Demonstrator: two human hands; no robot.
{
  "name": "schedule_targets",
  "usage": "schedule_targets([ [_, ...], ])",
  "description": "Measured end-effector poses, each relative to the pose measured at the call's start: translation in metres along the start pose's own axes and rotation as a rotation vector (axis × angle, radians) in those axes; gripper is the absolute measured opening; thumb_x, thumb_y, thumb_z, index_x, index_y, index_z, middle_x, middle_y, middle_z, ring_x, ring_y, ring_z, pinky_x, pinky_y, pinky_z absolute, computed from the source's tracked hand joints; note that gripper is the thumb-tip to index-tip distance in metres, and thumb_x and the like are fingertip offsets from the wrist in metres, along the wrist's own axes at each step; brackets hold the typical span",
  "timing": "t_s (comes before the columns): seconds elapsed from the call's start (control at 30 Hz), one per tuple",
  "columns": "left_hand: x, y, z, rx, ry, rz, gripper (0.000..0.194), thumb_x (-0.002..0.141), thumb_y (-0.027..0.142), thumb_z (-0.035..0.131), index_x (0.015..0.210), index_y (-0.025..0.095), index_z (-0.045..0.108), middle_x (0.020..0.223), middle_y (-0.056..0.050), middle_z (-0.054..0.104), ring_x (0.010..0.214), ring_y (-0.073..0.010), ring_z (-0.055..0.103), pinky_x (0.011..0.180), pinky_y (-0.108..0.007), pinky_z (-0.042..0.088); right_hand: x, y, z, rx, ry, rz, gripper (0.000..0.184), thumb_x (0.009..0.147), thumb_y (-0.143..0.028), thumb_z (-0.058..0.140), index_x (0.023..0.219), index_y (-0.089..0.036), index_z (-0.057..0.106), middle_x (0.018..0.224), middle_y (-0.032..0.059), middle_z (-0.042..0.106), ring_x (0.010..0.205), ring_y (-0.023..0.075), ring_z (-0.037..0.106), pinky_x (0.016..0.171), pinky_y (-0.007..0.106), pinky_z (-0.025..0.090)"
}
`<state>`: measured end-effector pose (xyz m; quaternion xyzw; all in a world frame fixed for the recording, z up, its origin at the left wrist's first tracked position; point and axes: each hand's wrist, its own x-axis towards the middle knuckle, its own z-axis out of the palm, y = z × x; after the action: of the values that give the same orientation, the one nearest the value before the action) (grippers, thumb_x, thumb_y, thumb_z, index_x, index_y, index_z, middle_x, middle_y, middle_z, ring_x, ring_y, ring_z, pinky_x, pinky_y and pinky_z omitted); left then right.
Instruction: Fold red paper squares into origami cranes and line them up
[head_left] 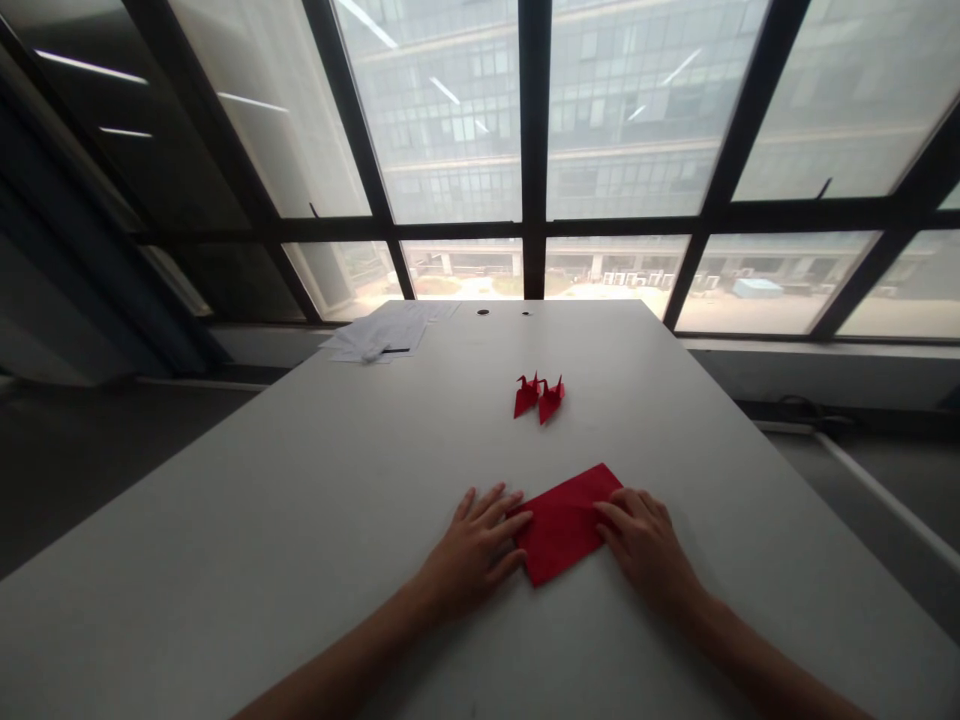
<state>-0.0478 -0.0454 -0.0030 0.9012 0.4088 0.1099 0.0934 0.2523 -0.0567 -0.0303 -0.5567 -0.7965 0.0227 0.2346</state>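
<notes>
One white table point(300, 520) spreads beneath the splayed left hand point(474, 545), whose fingers rest on a red paper rectangle point(562, 530); the right hand point(649, 545), fingers curled, touches its other end, grip unclear. It lies between them, long axis slanting away rightward. Two origami cranes point(551, 402) stand beyond.

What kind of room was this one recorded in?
Probably an office or meeting room: a long white table with papers near its far left corner, and large dark-framed windows looking out on another building.
</notes>
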Motion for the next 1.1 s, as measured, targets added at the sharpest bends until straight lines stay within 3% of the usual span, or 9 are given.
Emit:
schedule_targets([
  [0.17, 0.000, 0.002, -0.004, -0.037, -0.031, 0.128, 0.048, 0.096, 0.035, 0.055, 0.144, 0.031, 0.049, 0.151, -0.005, 0.049, 0.146, -0.0278, 0.033, 0.122, -0.054, 0.020, 0.000, 0.005, 0.002, -0.001, -0.006, -0.015, 0.032, 0.096, -0.024, 0.050, 0.124, -0.024, 0.067, 0.126, 0.0112, 0.065, 0.117, 0.0286, 0.059, 0.103, 0.052, 0.041],
  [0.33, -0.001, 0.007, -0.017, -0.075, -0.091, 0.220, 0.054, 0.093, 0.035, 0.059, 0.145, 0.034, 0.046, 0.149, -0.002, 0.050, 0.146, -0.0273, 0.034, 0.123, -0.053, 0.015, -0.003, 0.005, 0.002, 0.002, -0.084, -0.038, 0.052, 0.095, -0.040, 0.053, 0.145, -0.024, 0.049, 0.151, 0.0118, 0.048, 0.140, 0.0324, 0.042, 0.115, 0.062, 0.026],
  [0.53, -0.003, 0.008, -0.022, -0.124, -0.148, 0.258, 0.060, 0.091, 0.032, 0.060, 0.149, 0.037, 0.041, 0.151, -0.002, 0.048, 0.146, -0.0271, 0.035, 0.124, -0.053, 0.012, -0.005, 0.007, 0.003, 0.046, -0.149, -0.039, 0.059, 0.096, -0.041, 0.053, 0.151, -0.023, 0.040, 0.156, 0.0112, 0.038, 0.145, 0.0313, 0.034, 0.118, 0.062, 0.022],
  [0.67, -0.003, 0.002, -0.006, -0.111, -0.060, 0.115, 0.063, 0.093, 0.021, 0.054, 0.152, 0.031, 0.035, 0.153, -0.004, 0.046, 0.146, -0.0248, 0.035, 0.123, -0.052, 0.022, -0.006, 0.007, 0.002, 0.063, -0.151, -0.041, 0.055, 0.096, -0.038, 0.054, 0.147, -0.022, 0.046, 0.156, 0.0103, 0.038, 0.146, 0.0301, 0.034, 0.118, 0.061, 0.023],
  [0.77, -0.003, -0.002, 0.003, -0.129, 0.037, 0.033, 0.058, 0.092, 0.018, 0.054, 0.148, 0.028, 0.042, 0.149, -0.006, 0.051, 0.143, -0.0242, 0.040, 0.120, -0.049, 0.032, -0.005, 0.007, 0.000, 0.103, -0.134, -0.037, 0.049, 0.095, -0.035, 0.056, 0.143, -0.023, 0.052, 0.154, 0.0101, 0.042, 0.144, 0.0305, 0.036, 0.118, 0.062, 0.024],
  [0.93, -0.001, -0.004, 0.004, -0.159, 0.058, 0.062, 0.049, 0.092, 0.017, 0.055, 0.139, 0.029, 0.053, 0.140, -0.005, 0.059, 0.139, -0.0241, 0.045, 0.120, -0.049, 0.033, -0.003, 0.010, 0.001, 0.214, -0.059, 0.032, 0.027, 0.096, -0.029, 0.055, 0.116, -0.028, 0.073, 0.141, 0.0081, 0.059, 0.137, 0.0312, 0.047, 0.114, 0.065, 0.028],
  [1.1, 0.001, -0.004, 0.002, -0.208, 0.065, 0.049, 0.041, 0.093, 0.018, 0.054, 0.133, 0.029, 0.059, 0.138, -0.005, 0.060, 0.138, -0.0247, 0.046, 0.119, -0.050, 0.033, 0.002, 0.006, -0.005, 0.379, 0.094, 0.082, 0.019, 0.093, -0.030, 0.060, 0.098, -0.029, 0.078, 0.126, 0.0072, 0.069, 0.127, 0.0307, 0.057, 0.112, 0.064, 0.034],
])
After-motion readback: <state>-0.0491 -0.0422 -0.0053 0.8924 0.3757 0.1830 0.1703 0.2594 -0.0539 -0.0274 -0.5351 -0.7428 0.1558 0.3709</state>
